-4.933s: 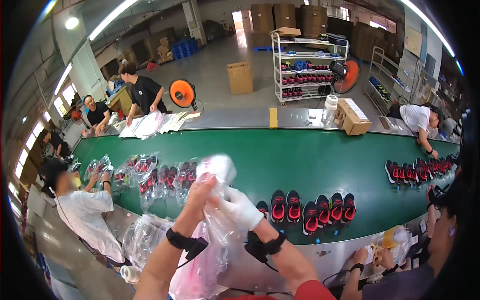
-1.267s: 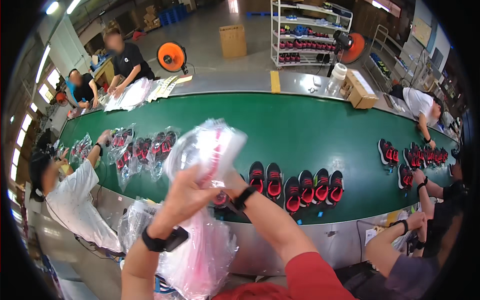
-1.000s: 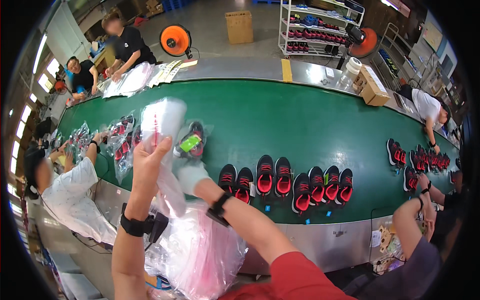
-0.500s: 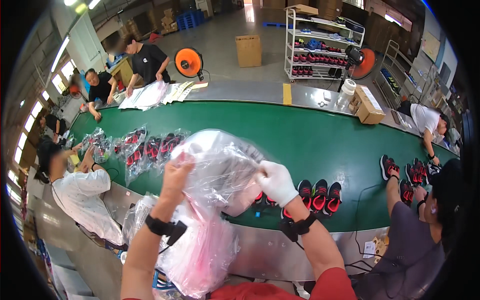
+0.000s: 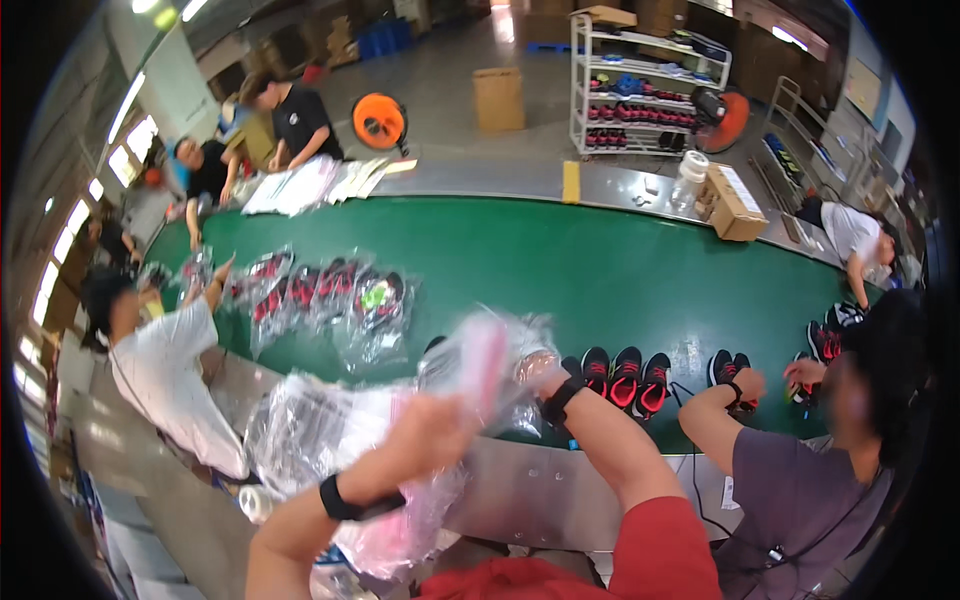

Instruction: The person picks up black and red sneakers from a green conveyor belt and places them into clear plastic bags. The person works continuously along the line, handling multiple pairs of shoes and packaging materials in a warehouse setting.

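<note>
My left hand (image 5: 430,435) is closed on the edge of a clear plastic bag (image 5: 483,365), whose pinkish rim is smeared by motion. Just beyond it, my right hand (image 5: 540,372) reaches in at the bag, close to the shoes; plastic and blur hide its fingers. To its right, several black-and-red sneakers (image 5: 625,380) stand in a row on the green belt (image 5: 500,260). A heap of loose clear bags (image 5: 330,420) lies at the near edge, beside my left forearm. Farther left, a bagged pair of shoes (image 5: 378,305) rests on the belt.
More bagged shoes (image 5: 305,288) lie on the left part of the belt. One person (image 5: 165,370) works at my left, another (image 5: 800,470) at my right with more sneakers. Across the belt are paper sheets (image 5: 295,187), a cardboard box (image 5: 735,205) and white tape rolls (image 5: 692,165).
The bag, stretched out between my hands before, is now bunched lower near the sneakers. My left hand has moved right and down. The co-worker at right has drawn their arms nearer.
</note>
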The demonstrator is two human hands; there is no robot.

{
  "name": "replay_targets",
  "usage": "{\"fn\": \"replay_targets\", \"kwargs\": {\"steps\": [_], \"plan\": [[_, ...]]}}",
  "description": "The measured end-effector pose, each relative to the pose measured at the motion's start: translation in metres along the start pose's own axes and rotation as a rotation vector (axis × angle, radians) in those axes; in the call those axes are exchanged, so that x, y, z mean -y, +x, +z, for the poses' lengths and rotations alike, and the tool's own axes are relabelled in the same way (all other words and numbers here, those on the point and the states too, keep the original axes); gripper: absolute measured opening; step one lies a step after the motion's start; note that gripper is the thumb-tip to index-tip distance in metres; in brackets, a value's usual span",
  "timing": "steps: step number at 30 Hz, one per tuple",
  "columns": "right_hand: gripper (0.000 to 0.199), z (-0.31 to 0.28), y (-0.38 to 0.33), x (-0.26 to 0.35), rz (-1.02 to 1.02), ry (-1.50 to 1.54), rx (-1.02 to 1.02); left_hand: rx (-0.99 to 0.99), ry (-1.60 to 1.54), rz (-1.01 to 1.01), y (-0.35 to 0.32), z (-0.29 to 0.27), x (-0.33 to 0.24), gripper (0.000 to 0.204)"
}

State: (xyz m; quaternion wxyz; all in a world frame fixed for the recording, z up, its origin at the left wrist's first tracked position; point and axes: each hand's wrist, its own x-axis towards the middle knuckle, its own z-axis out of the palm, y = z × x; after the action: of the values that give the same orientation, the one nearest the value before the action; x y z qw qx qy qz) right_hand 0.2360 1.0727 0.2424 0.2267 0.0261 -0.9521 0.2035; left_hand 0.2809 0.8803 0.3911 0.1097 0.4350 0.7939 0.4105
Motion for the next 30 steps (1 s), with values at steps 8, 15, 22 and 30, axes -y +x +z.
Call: {"fn": "replay_targets", "kwargs": {"steps": [8,15,22,30], "plan": [[0.016,0.011,0.056,0.106,-0.150,0.092,0.325,-0.659,0.226,-0.166,0.056,-0.096,0.101,0.017],[0.023,-0.054,0.050,0.067,0.544,1.045,0.145,-0.738,0.013,-0.216,0.033,-0.162,0.128,0.010],[0.020,0.200,-0.007,0.065,0.196,0.024,0.790,-0.624,-0.066,-0.304,0.031,-0.129,0.154,0.012],[0.012,0.126,0.015,0.056,0.553,0.629,0.618,-0.598,-0.064,-0.420,0.016,-0.137,0.169,0.015]]}}
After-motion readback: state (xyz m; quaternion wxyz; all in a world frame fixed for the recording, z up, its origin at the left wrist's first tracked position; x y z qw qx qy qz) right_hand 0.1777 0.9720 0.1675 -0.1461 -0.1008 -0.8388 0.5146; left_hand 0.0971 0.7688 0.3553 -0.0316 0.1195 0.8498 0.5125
